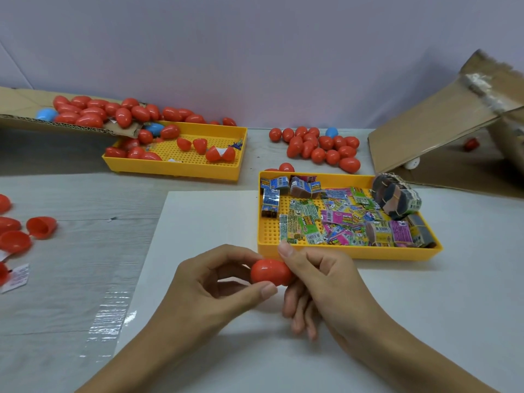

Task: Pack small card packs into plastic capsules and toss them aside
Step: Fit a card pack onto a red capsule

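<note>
A red egg (270, 272) sits low in the middle of the frame, held between two hands above a white sheet (198, 222). It looks closed, but the seam is hidden, so I cannot tell if it has snapped shut all the way. The left hand (215, 285) pinches its left end with thumb and fingers. The right hand (317, 282) grips the right end, thumb on top and fingers curled under.

Just beyond the right hand is a yellow tray (340, 252) full of little card packs (340, 219). Higher up, right of the middle, lies a pile of closed eggs (320, 147). A second yellow tray (175, 170) with eggs sits at the upper left, and open egg halves (41, 226) lie at the left edge.

What could go wrong? If the two halves are not pushed fully together, the egg could pop open when it is tossed and the pack could fall out. A hard toss could also make it roll off the table.
</note>
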Tool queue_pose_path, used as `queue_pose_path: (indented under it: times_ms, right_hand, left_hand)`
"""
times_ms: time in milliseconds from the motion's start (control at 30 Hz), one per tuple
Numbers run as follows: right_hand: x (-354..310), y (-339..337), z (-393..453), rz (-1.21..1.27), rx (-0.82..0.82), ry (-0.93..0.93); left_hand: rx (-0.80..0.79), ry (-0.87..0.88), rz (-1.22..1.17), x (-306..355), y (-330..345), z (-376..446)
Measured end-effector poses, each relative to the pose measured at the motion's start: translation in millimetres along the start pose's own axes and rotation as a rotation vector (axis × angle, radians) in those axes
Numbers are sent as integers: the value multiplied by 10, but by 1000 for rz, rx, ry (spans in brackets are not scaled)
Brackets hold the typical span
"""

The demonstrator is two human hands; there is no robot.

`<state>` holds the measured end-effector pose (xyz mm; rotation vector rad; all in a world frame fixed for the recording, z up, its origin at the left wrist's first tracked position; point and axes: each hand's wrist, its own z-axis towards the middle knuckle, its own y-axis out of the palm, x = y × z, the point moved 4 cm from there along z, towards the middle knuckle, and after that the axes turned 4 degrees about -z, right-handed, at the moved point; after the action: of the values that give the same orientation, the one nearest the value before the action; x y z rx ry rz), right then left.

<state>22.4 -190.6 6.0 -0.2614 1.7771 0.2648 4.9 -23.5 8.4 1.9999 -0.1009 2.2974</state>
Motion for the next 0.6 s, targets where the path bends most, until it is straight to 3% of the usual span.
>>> queue_pose_path:
  times_ms: [233,600]
  right_hand:
    - [-15,26,-21,-94,5,-8]
    - [14,93,-57,-164,-89,-23]
  left_hand:
    - [-29,1,-67,52,61,-18]
    - [40,-180,7,31,31,-13]
